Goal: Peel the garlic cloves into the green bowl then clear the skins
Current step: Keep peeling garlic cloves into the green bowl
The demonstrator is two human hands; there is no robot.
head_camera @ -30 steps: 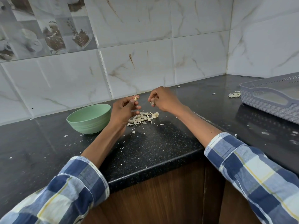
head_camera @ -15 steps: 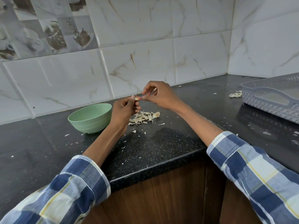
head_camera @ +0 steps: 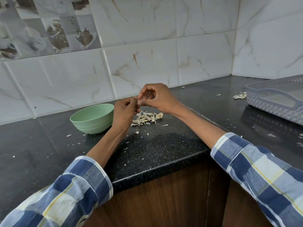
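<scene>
Garlic skins litter black speckled counter below marble-tiled wall.

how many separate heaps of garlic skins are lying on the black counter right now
2. One heap of pale papery garlic skins lies beside the round green bowl, below both hands; a smaller heap sits against the grey perforated plastic tray. Loose flecks are scattered around; more may be hidden.
</scene>
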